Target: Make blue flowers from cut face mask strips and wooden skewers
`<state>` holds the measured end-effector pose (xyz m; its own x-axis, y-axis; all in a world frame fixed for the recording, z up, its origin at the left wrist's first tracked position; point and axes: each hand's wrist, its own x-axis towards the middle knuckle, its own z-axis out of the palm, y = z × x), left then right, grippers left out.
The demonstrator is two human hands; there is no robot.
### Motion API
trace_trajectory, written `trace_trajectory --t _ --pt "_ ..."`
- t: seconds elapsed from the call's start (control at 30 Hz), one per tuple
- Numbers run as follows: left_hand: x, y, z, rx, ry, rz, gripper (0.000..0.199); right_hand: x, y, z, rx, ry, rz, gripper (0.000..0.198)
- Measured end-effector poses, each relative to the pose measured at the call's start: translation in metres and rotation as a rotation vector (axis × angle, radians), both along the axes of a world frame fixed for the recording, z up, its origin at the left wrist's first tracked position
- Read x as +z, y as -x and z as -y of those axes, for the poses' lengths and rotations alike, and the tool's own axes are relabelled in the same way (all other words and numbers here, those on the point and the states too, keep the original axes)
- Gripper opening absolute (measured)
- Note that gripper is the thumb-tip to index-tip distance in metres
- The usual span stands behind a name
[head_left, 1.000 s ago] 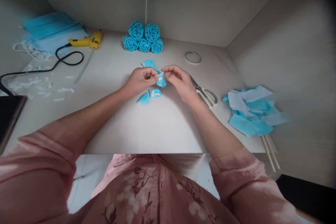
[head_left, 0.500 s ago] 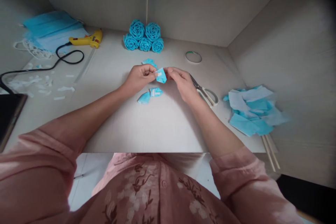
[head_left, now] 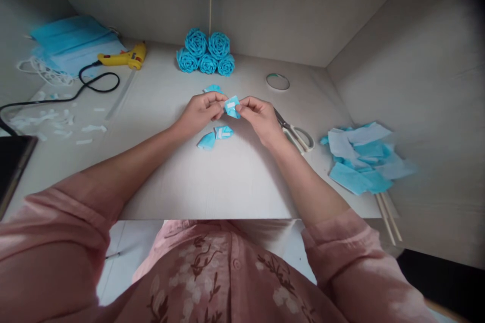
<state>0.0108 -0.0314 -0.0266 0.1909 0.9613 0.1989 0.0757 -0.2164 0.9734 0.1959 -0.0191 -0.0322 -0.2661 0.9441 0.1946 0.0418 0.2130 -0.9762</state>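
Note:
Between my hands is a small folded piece of blue fabric point(head_left: 232, 106) with a white strip of tape on it. My left hand point(head_left: 201, 112) pinches its left edge. On its right edge, the thumb and fingers of my right hand point(head_left: 259, 117) are closed. Just below lie two more folded blue pieces, one with white tape strips point(head_left: 224, 132) and one plain point(head_left: 206, 141). Another blue piece point(head_left: 213, 88) shows behind my left hand. Scissors point(head_left: 294, 133) with pale handles rest beside my right hand, their blades partly hidden by it.
Several blue rosettes point(head_left: 207, 53) are stacked at the back. A yellow glue gun point(head_left: 123, 55) with a black cord sits left, by blue masks point(head_left: 76, 40) and white scraps point(head_left: 41, 120). A tape roll point(head_left: 278, 82), cut blue fabric point(head_left: 359, 156) and wooden sticks point(head_left: 389, 217) are right.
My right thumb and fingers have moved left onto the right edge of the blue piece. My left fingers have drawn back from the tape strip, which now shows more fully.

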Motion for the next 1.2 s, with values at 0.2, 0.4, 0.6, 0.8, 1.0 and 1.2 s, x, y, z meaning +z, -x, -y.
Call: trace_trajectory --t 0.2,0.4,0.6,0.8,1.0,1.2 --pt "0.001 -0.001 0.002 0.194 -0.105 -0.02 0.01 -0.004 0.0 -0.002 -0.101 -0.034 0.044 0.014" --pt "-0.005 -0.006 0.004 0.212 -0.188 -0.175 0.012 -0.002 0.002 0.002 -0.106 -0.154 0.148 0.016" --pt "-0.005 -0.005 0.003 0.249 -0.191 -0.215 0.008 0.002 0.005 0.006 -0.109 -0.212 0.206 0.015" --pt "-0.003 -0.006 0.007 0.274 -0.21 -0.265 0.005 0.001 0.006 0.007 -0.129 -0.247 0.256 0.013" --pt "-0.007 -0.006 0.005 0.278 -0.24 -0.29 0.007 -0.001 0.006 0.006 -0.127 -0.299 0.284 0.013" --pt "-0.009 -0.006 0.003 0.248 -0.229 -0.264 0.011 -0.001 0.006 0.006 -0.124 -0.31 0.306 0.013"
